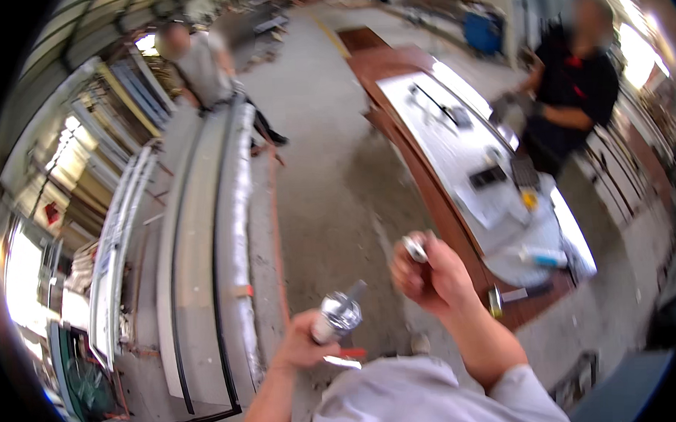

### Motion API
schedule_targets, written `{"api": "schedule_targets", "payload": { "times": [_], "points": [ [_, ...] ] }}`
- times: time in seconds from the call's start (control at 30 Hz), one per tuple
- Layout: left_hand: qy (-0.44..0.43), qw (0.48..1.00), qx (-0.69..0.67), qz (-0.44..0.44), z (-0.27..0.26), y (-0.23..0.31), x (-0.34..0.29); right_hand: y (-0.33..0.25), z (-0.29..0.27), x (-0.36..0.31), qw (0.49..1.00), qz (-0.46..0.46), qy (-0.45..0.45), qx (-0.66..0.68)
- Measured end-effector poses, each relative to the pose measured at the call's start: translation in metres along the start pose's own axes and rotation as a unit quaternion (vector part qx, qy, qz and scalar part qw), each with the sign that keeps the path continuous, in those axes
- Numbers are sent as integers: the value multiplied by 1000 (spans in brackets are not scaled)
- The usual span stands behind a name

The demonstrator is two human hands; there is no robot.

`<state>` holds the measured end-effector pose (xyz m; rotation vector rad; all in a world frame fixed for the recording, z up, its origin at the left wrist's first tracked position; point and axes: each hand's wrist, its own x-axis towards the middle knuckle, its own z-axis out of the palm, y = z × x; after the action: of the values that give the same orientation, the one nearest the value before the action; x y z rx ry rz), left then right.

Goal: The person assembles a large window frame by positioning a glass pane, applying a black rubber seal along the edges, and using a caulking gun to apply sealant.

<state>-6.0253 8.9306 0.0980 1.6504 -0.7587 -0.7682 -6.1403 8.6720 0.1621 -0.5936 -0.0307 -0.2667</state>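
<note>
My left hand (302,342) is closed around a short white cylinder with a crinkled silver top (339,315); a grey, stick-like piece juts from that top. Just below this hand is a small red piece (352,353), beside a shiny white strip (343,362); I cannot make out what either belongs to. Held higher and to the right, my right hand (440,276) pinches a small silvery-white piece (415,249), too blurred to name. The two hands are apart, above the grey floor.
On the right, a brown-edged table (427,184) bears a black phone (487,176), papers and a white-and-blue tube (544,257). A co-worker (574,87) stands behind it. Long panels (194,277) lie at left, with another person (203,70) at their far end.
</note>
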Motion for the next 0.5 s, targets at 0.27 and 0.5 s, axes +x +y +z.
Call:
{"api": "schedule_targets", "payload": {
  "times": [0.27,0.5],
  "points": [
    [8,998,58,35,-13,-11,-16,73,-82,-15,971,133,197,5],
    [156,988,-11,-3,0,-6,-42,163,-215,-72,855,334,383,-97]
  ]
}}
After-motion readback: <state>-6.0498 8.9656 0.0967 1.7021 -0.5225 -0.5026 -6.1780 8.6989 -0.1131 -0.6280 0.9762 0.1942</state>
